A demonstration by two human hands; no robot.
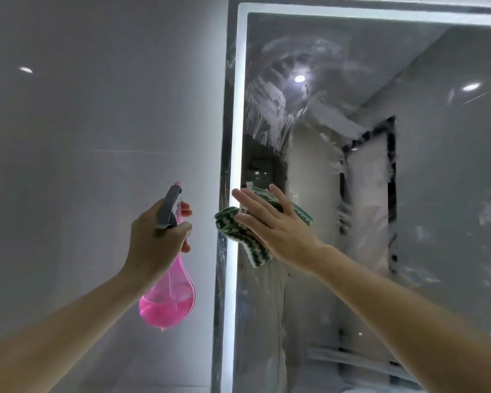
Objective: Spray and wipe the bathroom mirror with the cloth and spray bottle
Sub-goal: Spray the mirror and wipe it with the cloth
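In the head view, a big mirror w/ a bright light strip down its left edge hangs on a shiny grey tile wall. White soapy smears cover the top left of the glass and more sit at the right. The right hand, fingers spread flat, presses a green-and-white cloth on the glass near the left edge, partly over the light strip. The left hand grips a pink spray bottle by its grey top, just left of the mirror, in front of the wall. Pink liquid sits low in the bottle. Lots of bare wall to the left.
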